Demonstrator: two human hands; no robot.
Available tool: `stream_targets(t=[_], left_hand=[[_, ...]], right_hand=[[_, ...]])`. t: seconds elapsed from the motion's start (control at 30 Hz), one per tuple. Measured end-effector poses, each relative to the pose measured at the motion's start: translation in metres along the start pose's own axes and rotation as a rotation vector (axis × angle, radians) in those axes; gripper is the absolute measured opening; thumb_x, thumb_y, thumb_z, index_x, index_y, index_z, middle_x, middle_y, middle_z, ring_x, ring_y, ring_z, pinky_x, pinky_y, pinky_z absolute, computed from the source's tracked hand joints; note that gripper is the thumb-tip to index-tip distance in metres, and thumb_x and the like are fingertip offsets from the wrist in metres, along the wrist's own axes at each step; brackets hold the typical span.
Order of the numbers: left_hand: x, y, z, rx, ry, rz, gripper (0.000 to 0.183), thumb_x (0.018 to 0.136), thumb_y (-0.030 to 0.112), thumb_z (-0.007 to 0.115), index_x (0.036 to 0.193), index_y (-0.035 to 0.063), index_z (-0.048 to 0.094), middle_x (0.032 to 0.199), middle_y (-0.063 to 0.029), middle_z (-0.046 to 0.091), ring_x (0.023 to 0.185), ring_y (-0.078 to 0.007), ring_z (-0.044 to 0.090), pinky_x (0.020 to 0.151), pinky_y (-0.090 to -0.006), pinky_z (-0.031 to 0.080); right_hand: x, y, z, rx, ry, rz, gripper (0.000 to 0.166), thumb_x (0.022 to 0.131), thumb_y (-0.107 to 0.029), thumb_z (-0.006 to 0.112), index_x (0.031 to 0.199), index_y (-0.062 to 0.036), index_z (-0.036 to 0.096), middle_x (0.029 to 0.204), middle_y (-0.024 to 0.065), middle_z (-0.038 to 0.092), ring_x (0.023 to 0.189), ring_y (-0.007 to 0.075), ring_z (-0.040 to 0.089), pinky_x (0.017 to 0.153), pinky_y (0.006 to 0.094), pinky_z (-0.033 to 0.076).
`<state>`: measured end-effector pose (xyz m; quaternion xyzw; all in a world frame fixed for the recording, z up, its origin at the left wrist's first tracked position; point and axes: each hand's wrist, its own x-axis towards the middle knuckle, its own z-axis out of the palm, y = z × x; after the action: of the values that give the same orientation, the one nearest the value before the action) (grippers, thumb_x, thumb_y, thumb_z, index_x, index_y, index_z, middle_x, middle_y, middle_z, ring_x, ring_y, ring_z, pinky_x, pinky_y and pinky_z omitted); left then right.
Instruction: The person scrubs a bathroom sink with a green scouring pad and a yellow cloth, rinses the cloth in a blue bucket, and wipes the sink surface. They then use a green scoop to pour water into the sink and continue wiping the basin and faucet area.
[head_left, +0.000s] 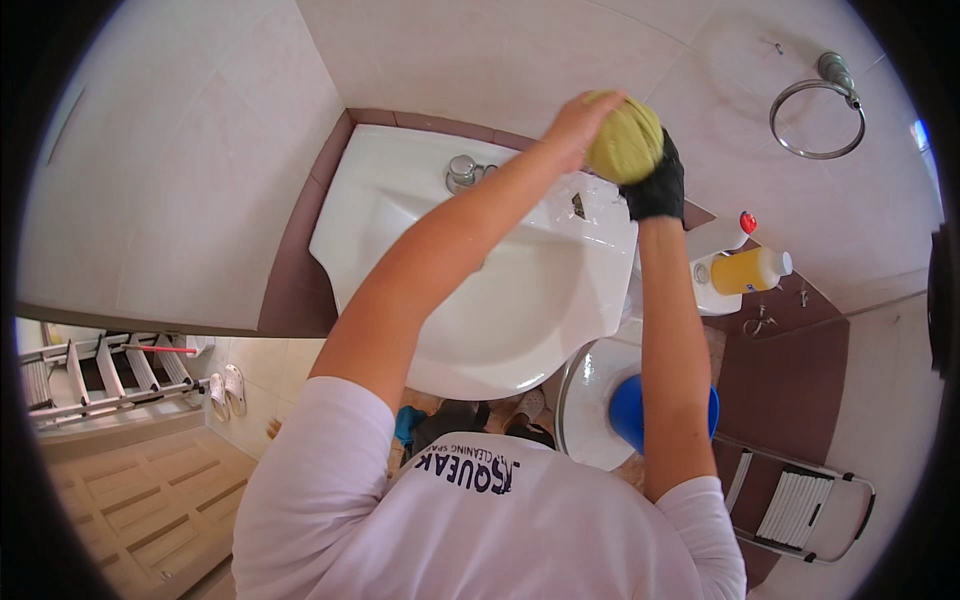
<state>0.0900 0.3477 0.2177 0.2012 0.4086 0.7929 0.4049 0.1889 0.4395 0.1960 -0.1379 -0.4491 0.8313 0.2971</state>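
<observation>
A yellow-green cloth (624, 139), bunched into a rounded bundle, is between my two hands above the back right corner of a white washbasin (510, 300). Bare, my left hand (577, 127) grips the cloth's left side. My right hand (658, 184), in a black glove, presses against its lower right side; the fingers are largely hidden behind the cloth. A chrome faucet (463, 171) stands at the back of the basin, partly behind my left forearm. A small dark patch (578, 205) shows on the basin's rim.
Right of the basin, a bottle of yellow liquid (746, 271) and a white bottle with a red cap (748, 222) stand on the toilet tank. A blue bucket (627, 409) is on the toilet lid (592, 397). A towel ring (817, 120) is on the wall, a folding step stool (799, 506) lower right.
</observation>
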Motion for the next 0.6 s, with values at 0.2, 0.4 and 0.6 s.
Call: stream_targets(t=[0.2, 0.4, 0.6], left_hand=[[-0.016, 0.057, -0.053, -0.151, 0.019, -0.349, 0.038, 0.09, 0.037, 0.048, 0.108, 0.0042, 0.053, 0.106, -0.0113, 0.059, 0.097, -0.0229, 0.059, 0.087, -0.0383, 0.048], [-0.053, 0.066, -0.073, 0.028, -0.012, -0.617, 0.034, 0.089, 0.031, 0.049, 0.105, 0.0021, 0.055, 0.11, -0.0116, 0.058, 0.1, -0.0223, 0.059, 0.088, -0.0378, 0.048], [-0.062, 0.057, -0.096, 0.099, -0.182, -0.779, 0.033, 0.088, 0.031, 0.049, 0.106, 0.0041, 0.056, 0.109, -0.01, 0.059, 0.101, -0.0197, 0.059, 0.088, -0.0354, 0.048]], right_hand=[[0.022, 0.006, 0.072, -1.41, -0.269, -0.926, 0.022, 0.074, -0.01, 0.055, 0.093, -0.0053, 0.062, 0.095, 0.0143, 0.062, 0.091, 0.0313, 0.058, 0.079, 0.0365, 0.047], [-0.012, 0.009, 0.1, -1.516, -0.666, -1.068, 0.02, 0.071, -0.008, 0.056, 0.09, -0.0069, 0.061, 0.088, 0.0137, 0.06, 0.085, 0.0315, 0.058, 0.075, 0.0367, 0.048], [-0.031, 0.036, 0.103, -1.385, -0.601, -0.601, 0.022, 0.077, -0.024, 0.062, 0.087, -0.0039, 0.062, 0.085, 0.0147, 0.063, 0.076, 0.0309, 0.061, 0.069, 0.0347, 0.049]])
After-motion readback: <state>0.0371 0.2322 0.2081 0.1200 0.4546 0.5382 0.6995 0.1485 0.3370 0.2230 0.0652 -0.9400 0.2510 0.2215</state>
